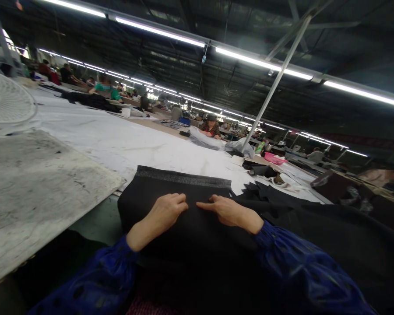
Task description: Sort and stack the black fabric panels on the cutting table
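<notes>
A piece of black fabric (190, 227) lies in front of me over the table edge, with a grey speckled strip (184, 177) along its far border. My left hand (169, 211) is on the cloth, its fingers curled together and closed on the fabric. To the right, my right hand (228, 211) rests on the same piece. Its index finger stretches out towards the left hand, while the other fingers are partly bent. A short gap of cloth separates the two hands. Both forearms are in blue sleeves.
More black fabric (302, 223) spreads to the right. A stained pale board (42, 188) and a white fan (6, 98) are at left. The long white table (124, 140) runs away from me to a metal pole (276, 85). A person (211, 127) works across the table, near plastic bags (205, 140).
</notes>
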A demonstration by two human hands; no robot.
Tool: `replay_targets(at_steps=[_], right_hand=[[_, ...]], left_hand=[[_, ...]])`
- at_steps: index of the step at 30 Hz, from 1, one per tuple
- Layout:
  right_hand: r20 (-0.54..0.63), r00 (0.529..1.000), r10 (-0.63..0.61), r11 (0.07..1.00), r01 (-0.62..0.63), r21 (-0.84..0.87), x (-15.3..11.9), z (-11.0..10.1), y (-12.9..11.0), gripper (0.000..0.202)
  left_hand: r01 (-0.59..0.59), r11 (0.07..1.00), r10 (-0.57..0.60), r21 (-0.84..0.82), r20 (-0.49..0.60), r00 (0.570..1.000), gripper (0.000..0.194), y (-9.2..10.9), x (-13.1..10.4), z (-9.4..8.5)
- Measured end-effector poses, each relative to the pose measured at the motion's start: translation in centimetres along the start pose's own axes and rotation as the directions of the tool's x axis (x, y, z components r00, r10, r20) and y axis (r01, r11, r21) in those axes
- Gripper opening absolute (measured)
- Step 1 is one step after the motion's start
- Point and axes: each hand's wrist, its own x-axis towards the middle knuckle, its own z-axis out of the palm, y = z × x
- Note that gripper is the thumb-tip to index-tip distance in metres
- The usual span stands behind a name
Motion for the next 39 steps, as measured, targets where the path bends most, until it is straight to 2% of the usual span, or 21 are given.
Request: replay_targets(at_steps=[4, 6, 9, 12, 14, 16, 18, 22, 25, 28, 32, 35, 39], right_hand=[[-0.130, 0.988, -0.080, 0.997, 0.079, -0.014, 0.6, -0.5, -1.6, 0.056], [-0.171, 0.979, -0.107, 0.993, 0.115, 0.035, 0.8, -0.3, -2.0, 0.056], [-0.203, 0.972, -0.118, 0.988, 0.136, 0.077, 1.0, 0.2, -2.1, 0.066], [-0.231, 0.964, -0.128, 0.983, 0.154, 0.101, 1.0, 0.6, -1.8, 0.068], [-0.240, 0.963, -0.124, 0.981, 0.155, 0.113, 0.9, 0.8, -1.6, 0.069], [-0.238, 0.964, -0.117, 0.982, 0.148, 0.116, 0.9, 0.8, -1.6, 0.070], [-0.231, 0.965, -0.120, 0.983, 0.148, 0.106, 0.8, 0.7, -1.7, 0.070], [-0.233, 0.963, -0.139, 0.983, 0.164, 0.089, 0.8, 0.6, -1.7, 0.071], [-0.219, 0.963, -0.156, 0.983, 0.172, 0.057, 1.0, 0.8, -1.6, 0.071], [-0.202, 0.963, -0.177, 0.983, 0.182, 0.007, 1.2, 0.6, -1.6, 0.072], [-0.143, 0.972, -0.185, 0.982, 0.178, -0.062, 1.6, -0.4, -2.3, 0.072], [-0.101, 0.983, -0.152, 0.987, 0.145, -0.071, 2.0, -1.3, -3.1, 0.068], [-0.192, 0.952, -0.238, 0.971, 0.234, -0.040, 2.5, -1.3, -3.7, 0.057]], left_hand=[[0.006, 1.000, -0.007, -0.017, -0.006, 1.000, 0.021, 0.1, 0.1, 0.0], [0.024, 0.997, -0.024, -0.073, -0.007, 1.000, 0.024, -0.1, 0.1, 0.0], [0.133, 0.929, -0.159, -0.344, -0.048, 0.986, 0.024, -0.9, -0.6, -0.4], [0.286, 0.711, -0.395, -0.642, -0.029, 0.918, 0.024, -1.8, -2.1, -1.1], [0.352, 0.612, -0.489, -0.708, 0.011, 0.872, 0.024, -2.0, -3.0, -1.6], [0.384, 0.585, -0.536, -0.714, 0.014, 0.844, 0.022, -1.8, -3.5, -1.9], [0.391, 0.602, -0.551, -0.696, -0.009, 0.834, 0.020, -1.4, -3.4, -1.8], [0.313, 0.722, -0.467, -0.617, -0.101, 0.878, 0.007, -1.0, -2.9, -0.8], [0.179, 0.835, -0.335, -0.521, -0.220, 0.916, 0.017, -1.3, -3.3, 0.1], [0.051, 0.925, -0.183, -0.377, -0.324, 0.928, 0.021, -1.8, -3.9, 0.6], [-0.008, 0.974, -0.068, -0.227, -0.322, 0.944, 0.025, -2.1, -4.1, 0.6], [-0.025, 0.981, -0.033, -0.194, -0.292, 0.956, 0.024, -2.2, -4.0, 0.3], [-0.030, 0.975, -0.031, -0.221, -0.267, 0.963, 0.025, -2.2, -3.7, 0.0]])
